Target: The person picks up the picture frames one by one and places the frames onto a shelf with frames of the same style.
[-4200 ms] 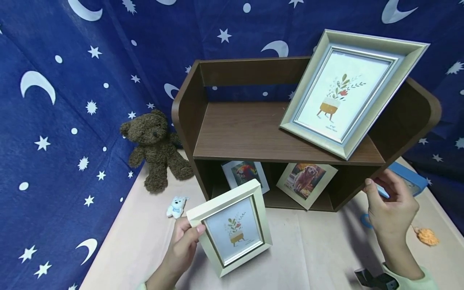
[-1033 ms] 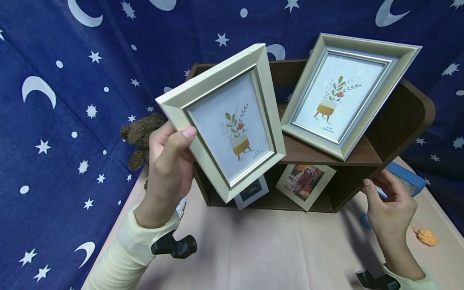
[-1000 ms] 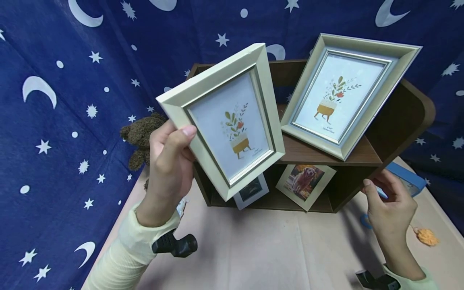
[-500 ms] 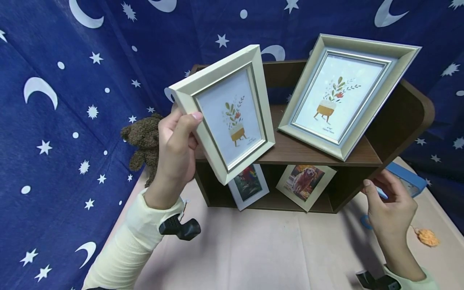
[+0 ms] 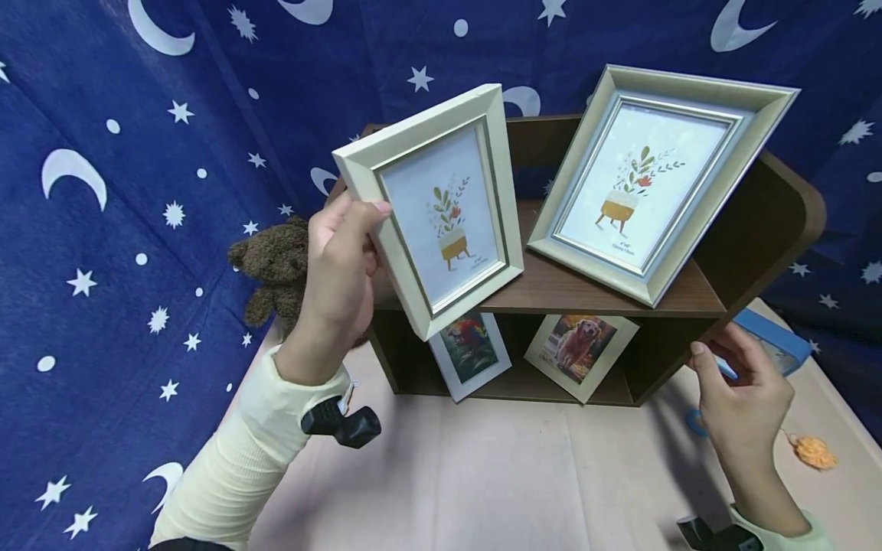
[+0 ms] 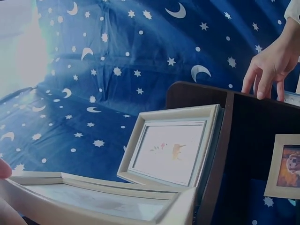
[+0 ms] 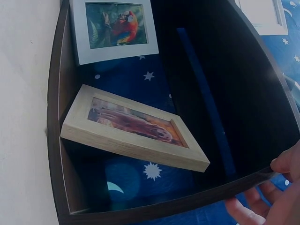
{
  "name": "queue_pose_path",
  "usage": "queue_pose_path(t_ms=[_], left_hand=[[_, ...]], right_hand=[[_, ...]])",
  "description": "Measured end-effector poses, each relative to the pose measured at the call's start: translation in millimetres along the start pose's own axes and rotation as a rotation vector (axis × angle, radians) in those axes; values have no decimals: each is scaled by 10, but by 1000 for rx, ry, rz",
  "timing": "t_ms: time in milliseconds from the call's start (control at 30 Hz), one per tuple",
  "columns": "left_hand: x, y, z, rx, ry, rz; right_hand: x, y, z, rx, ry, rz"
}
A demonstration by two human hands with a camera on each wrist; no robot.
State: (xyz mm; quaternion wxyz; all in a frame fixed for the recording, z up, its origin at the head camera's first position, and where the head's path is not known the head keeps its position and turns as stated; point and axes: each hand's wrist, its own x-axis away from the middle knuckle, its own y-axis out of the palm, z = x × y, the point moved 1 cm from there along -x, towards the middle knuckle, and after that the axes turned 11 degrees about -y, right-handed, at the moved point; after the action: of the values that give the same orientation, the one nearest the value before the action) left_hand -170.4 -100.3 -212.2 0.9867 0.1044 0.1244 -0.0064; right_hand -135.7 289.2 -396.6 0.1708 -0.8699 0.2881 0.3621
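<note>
My left hand [image 5: 341,264] grips the left edge of a cream picture frame [image 5: 451,229], thumb on its front. It holds the frame upright and tilted before the left part of the brown shelf [image 5: 551,292]. Beside it on the upper board leans a larger champagne-coloured picture frame [image 5: 620,191] with the same potted-plant print. At the shelf's right side panel, my right hand [image 5: 744,398] pinches the edge, thumb and fingers on opposite faces, as the right wrist view shows. Below, a white frame with a parrot picture [image 7: 117,26] and a pale wooden frame with a dog picture [image 7: 136,126] stand tilted.
A brown teddy bear [image 5: 276,256] sits left of the shelf, partly behind my left hand. Right of the shelf lie a blue box [image 5: 775,340], a blue ring [image 5: 694,422] and an orange crinkled piece [image 5: 815,452]. A star-patterned blue cloth [image 5: 227,115] hangs behind.
My left hand has raised the cream frame from above the table to the upper board's level, then moved it slightly farther back toward the shelf. My right hand stays at the side panel.
</note>
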Motion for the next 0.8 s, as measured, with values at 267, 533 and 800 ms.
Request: queue_pose_path(t_ms=[267,533,800], left_hand=[[-35,2,43,-59,-20,-44],[-43,52,-47,-72,31,-105],[-46,56,-151,-114,69,-136]], right_hand=[[2,0,-24,37,6,-10],[3,6,-48,78,31,-23],[8,7,-55,70,36,-17]])
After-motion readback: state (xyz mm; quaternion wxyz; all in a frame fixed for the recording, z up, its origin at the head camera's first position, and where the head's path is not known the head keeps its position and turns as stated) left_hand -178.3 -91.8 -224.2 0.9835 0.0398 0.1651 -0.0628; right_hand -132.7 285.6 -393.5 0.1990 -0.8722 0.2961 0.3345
